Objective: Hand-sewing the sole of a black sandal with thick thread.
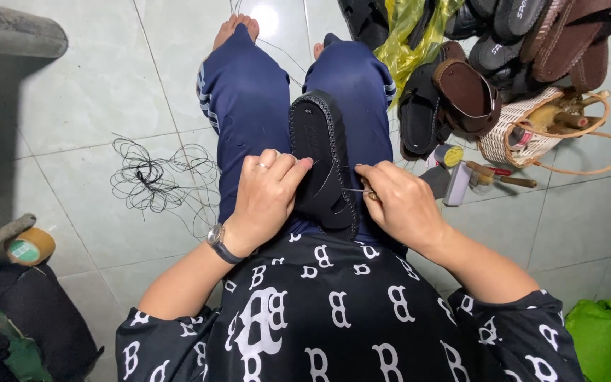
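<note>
A seated person grips a black sole (322, 159) on the lap, both hands closed on it.

The left hand (266, 194), with a ring and a wristwatch (219, 242), curls its fingers (293, 168) over the sole's left edge. The right hand (401, 201) pinches a thin needle (359, 189) at the stitched right edge, fingers closed tight around it. The sole lies lengthwise between the knees, on blue trousers (245, 106), toe pointing away. A tangle of black thread (151, 177) lies on the tiled floor (93, 92) beside the left leg. Near the floor's far right corner sits a pile of sandals (503, 42) and a woven basket (532, 131), with a small brush (459, 182) just beside the right hand. A tape roll (31, 247) rests at the left edge.
</note>
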